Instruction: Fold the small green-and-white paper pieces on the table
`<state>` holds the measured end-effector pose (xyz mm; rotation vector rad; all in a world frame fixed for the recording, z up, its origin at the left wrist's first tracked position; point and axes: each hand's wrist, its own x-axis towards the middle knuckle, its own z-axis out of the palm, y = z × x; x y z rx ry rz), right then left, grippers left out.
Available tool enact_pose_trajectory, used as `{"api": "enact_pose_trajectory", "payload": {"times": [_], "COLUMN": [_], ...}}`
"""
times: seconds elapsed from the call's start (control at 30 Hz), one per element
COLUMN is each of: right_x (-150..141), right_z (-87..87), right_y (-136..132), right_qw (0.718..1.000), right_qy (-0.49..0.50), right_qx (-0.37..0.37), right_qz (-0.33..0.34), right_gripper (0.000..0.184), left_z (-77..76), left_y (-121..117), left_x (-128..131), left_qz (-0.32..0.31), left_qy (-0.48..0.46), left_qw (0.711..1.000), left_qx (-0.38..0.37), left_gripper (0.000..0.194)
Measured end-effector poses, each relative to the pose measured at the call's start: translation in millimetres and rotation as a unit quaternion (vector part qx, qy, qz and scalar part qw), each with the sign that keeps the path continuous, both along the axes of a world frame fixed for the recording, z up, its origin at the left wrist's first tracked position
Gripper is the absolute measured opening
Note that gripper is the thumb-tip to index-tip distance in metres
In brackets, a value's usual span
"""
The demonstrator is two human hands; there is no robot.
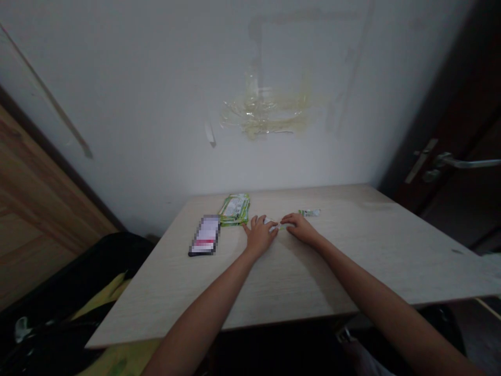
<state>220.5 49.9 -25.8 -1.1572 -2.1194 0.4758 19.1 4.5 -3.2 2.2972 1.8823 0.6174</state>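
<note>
Between my two hands, a small white and green packet (pixel 282 226) lies low over the table (pixel 305 292), mostly covered by fingers. My left hand (pixel 260 235) has its thumb and index finger at the packet's left part, the other fingers spread towards the stack. At the right end, my right hand (pixel 299 227) holds the packet with bent fingers. A stack of green and white flat packets (pixel 235 209) is just left of my left hand. Beyond my right hand lies a narrow green and white piece of wrapper (pixel 310 213).
A phone (pixel 205 236) with a blurred-out screen lies left of the stack. Behind the table rises a grey wall (pixel 156 130) with old yellowed tape (pixel 270 115). A dark door with a metal handle (pixel 469 163) stands right. Dark and yellow cloth (pixel 105 292) is at lower left.
</note>
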Motion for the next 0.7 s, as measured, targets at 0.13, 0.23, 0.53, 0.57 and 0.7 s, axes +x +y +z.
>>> {"api": "enact_pose_trajectory", "payload": {"times": [0.13, 0.23, 0.53, 0.57, 0.7], "right_x": [1.4, 1.5, -2.5, -3.3, -5.5], "right_z": [-2.9, -3.5, 1.6, 1.9, 3.1], "right_y": [-3.1, -2.4, -8.6, -9.6, -13.1], "right_qw": [0.998, 0.997, 0.994, 0.994, 0.996], "right_qy": [-0.041, -0.056, -0.056, -0.056, -0.051], "right_qx": [0.037, 0.045, 0.077, 0.076, 0.056], "right_qz": [-0.02, -0.034, -0.061, -0.06, -0.057], "right_gripper": [0.032, 0.025, 0.013, 0.012, 0.018], "left_z": [2.4, 2.7, -1.8, -2.3, -3.3], "left_y": [0.1, 0.6, 2.6, 2.7, 1.6], "left_x": [0.4, 0.3, -1.2, -1.2, -1.4], "left_qz": [-0.006, -0.005, -0.043, -0.045, -0.047], "left_qy": [-0.011, -0.028, -0.044, -0.044, -0.036], "left_qw": [1.0, 0.999, 0.997, 0.997, 0.998], "left_qx": [0.005, 0.013, 0.036, 0.035, 0.032], "left_gripper": [0.032, 0.031, 0.024, 0.024, 0.026]}}
